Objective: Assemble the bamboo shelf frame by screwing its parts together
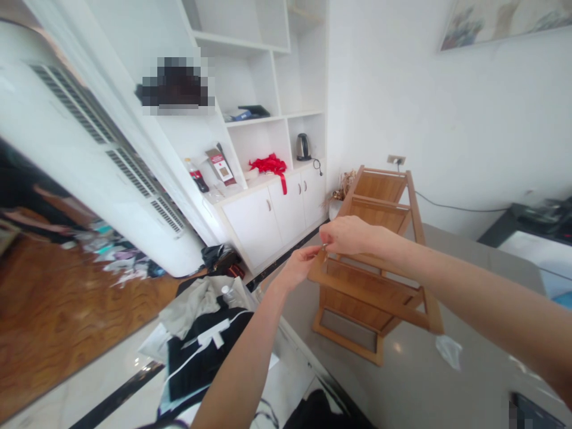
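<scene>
A light-brown wooden rack (370, 288) with slatted panels rests on its side on a grey tabletop. My left hand (295, 269) pinches the near left corner of its frame between thumb and fingers. Just above that corner my right hand (346, 236) is closed, fingertips pressed together. A small shiny metal bit shows at those fingertips, too small to name. Both hands meet at the same corner. A small clear plastic bag (448, 351) lies by the rack's right end.
A white cabinet (250, 223) with shelves holds a kettle (303, 147), red ribbon (270, 164) and a cola bottle (196, 176). Bags and clothes (192, 307) are piled left of the table. A black cable (462, 208) runs along the wall. Another person's arm (36, 223) shows far left.
</scene>
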`<state>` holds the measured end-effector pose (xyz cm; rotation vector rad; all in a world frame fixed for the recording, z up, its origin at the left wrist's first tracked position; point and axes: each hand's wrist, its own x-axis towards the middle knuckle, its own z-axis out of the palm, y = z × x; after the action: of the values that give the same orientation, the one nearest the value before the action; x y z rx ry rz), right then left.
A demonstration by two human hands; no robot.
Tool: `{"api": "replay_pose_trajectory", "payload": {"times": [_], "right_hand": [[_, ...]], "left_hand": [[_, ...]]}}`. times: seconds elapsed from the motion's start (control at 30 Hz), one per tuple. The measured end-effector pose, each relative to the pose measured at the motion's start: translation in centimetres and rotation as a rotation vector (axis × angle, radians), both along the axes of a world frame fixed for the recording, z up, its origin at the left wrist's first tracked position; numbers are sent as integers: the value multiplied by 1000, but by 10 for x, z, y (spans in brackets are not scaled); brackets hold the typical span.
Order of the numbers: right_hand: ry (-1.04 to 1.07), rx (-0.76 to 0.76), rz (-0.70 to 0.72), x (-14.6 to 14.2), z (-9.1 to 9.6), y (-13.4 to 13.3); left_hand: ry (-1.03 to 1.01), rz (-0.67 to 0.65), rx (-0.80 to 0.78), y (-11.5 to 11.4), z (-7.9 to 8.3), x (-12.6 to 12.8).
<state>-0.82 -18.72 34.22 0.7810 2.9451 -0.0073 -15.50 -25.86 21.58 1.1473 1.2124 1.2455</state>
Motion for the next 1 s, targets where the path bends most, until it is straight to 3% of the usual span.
{"api": "replay_pose_trajectory", "payload": {"times": [0.3, 0.53, 0.67, 0.8, 1.0], "right_hand": [[4, -8, 57, 6, -21, 3], [-37, -5, 48, 6, -5, -4], [-45, 58, -1, 5, 10, -4], [-49, 65, -12, 6, 13, -1], [-52, -23, -74, 0, 5, -1]], "left_hand": [[-18, 0, -34, -2, -2, 1], [38, -51, -41, -3, 5, -3], [115, 118, -29, -4, 12, -8], [179, 289, -2, -8, 24, -7], [391, 287, 57, -17, 39, 3]]}}
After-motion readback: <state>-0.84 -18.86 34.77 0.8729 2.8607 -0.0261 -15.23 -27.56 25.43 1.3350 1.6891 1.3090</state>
